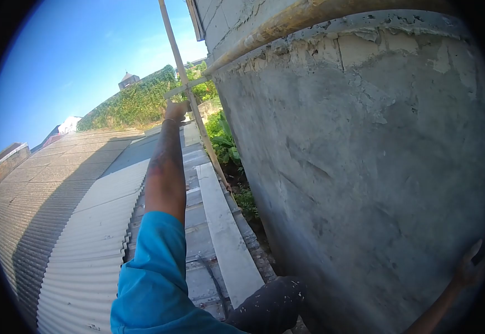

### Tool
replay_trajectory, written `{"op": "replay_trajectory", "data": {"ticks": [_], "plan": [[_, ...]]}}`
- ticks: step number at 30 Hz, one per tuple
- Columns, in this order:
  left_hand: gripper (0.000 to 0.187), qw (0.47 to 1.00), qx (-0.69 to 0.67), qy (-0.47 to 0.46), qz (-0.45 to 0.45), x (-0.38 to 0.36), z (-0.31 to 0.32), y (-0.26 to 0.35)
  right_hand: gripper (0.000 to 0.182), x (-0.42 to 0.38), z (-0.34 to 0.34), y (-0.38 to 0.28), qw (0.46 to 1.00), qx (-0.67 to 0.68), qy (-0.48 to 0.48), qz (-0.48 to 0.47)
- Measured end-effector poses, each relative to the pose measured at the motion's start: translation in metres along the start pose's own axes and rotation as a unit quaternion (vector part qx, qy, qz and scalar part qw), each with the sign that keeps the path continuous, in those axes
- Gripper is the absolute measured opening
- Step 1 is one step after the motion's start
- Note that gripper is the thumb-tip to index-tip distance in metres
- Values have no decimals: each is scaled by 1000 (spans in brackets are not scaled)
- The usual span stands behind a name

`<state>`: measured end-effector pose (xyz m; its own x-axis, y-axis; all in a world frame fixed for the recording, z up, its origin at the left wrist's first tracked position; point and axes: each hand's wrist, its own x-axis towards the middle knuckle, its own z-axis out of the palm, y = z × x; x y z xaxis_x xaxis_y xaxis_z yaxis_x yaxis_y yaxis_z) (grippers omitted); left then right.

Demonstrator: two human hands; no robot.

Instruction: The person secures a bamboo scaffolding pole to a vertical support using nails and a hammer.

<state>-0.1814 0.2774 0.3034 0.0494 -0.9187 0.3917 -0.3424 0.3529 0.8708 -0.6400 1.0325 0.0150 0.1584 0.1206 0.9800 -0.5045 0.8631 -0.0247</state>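
Observation:
My left arm, in a blue sleeve, stretches forward to an upright wooden pole (199,119). My left hand (177,111) is closed at the pole, just below a thin crossbar (177,91); some of its fingers are hidden. Low at the right edge, my right hand (471,267) is at the grey plastered wall (359,161), with thumb and fingers apart. Shadow and the dark rim of the picture hide part of it, and I make out no tool there. The wall's surface is rough, with streaks and patches.
Corrugated roofing (95,222) slopes away on the left. A long pale board (228,234) lies beside my knee (270,303), and a dark cable (214,281) curves nearby. Between roof and wall is a gap with green plants (220,133). A rounded ledge (287,28) runs along the wall's top.

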Motion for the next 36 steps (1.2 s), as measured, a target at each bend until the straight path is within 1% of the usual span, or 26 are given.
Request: {"op": "replay_trajectory", "data": {"ticks": [1,4,8,11,12,14,15,16,19,20,21,22,23,24,25,26,27,28,29,30,31,32,33,34,35,36], "plan": [[81,1000,1,15,24,-1,-12,-2,25,-3,1,3,1000,-9,-6,10],[86,999,-21,-16,-45,-17,-27,4,25,-8,2,2,999,-17,-11,26],[96,993,118,-11,-11,-19,-24,2,25,-3,0,0,1000,-26,-5,11],[94,946,319,1,60,-31,-28,3,25,-6,-3,2,999,-31,-4,11],[90,868,466,48,164,29,-33,-34,25,-7,-3,2,999,-33,-5,12],[88,857,493,43,145,54,-28,-49,26,-9,-5,3,999,-37,-2,12],[87,879,472,-44,51,30,-28,-25,26,-9,-5,3,999,-38,-2,15],[85,882,452,-123,-49,1,-28,2,26,-9,-5,3,999,-37,-2,13],[92,954,250,-164,-27,-16,-39,43,27,-11,-4,5,999,-40,0,11],[96,966,198,63,156,-72,-23,76,27,-12,-3,7,999,-43,2,11],[97,819,249,369,363,-71,-21,90,27,-13,-2,7,999,-43,2,11],[94,802,108,419,412,-151,-21,131,28,-15,-2,8,999,-45,2,11],[94,700,18,485,524,-182,-29,145,28,-15,0,8,999,-45,4,8],[92,586,-9,546,599,-179,-43,143,28,-14,2,8,999,-44,7,7],[90,555,46,601,573,-177,-41,141,28,-13,2,9,999,-45,9,3],[88,678,61,526,510,-173,-33,135,29,-13,2,11,999,-48,9,-2],[87,783,75,438,436,-162,-19,125,29,-14,0,12,999,-50,8,-3],[87,825,204,354,391,-113,-14,97,29,-15,1,13,999,-52,7,-1],[86,844,327,262,334,-62,-14,63,30,-17,0,15,998,-55,7,-2],[85,933,314,-4,175,-49,-14,42,30,-18,0,17,998,-57,7,-4],[84,925,343,-158,-33,-46,-16,21,30,-20,0,18,998,-61,7,-7],[83,866,458,-190,-74,0,-12,-17,31,-22,0,21,998,-64,8,-12],[82,788,562,-223,-116,41,-6,-60,31,-22,-1,25,998,-67,9,-20],[82,844,460,-220,-169,21,-8,-58,31,-24,-2,31,997,-76,8,-30],[82,882,355,-216,-221,-5,-8,-45,32,-24,-3,36,996,-85,7,-37],[83,915,309,-190,-179,-3,-5,-47,32,-25,-3,43,995,-93,10,-46]]}}
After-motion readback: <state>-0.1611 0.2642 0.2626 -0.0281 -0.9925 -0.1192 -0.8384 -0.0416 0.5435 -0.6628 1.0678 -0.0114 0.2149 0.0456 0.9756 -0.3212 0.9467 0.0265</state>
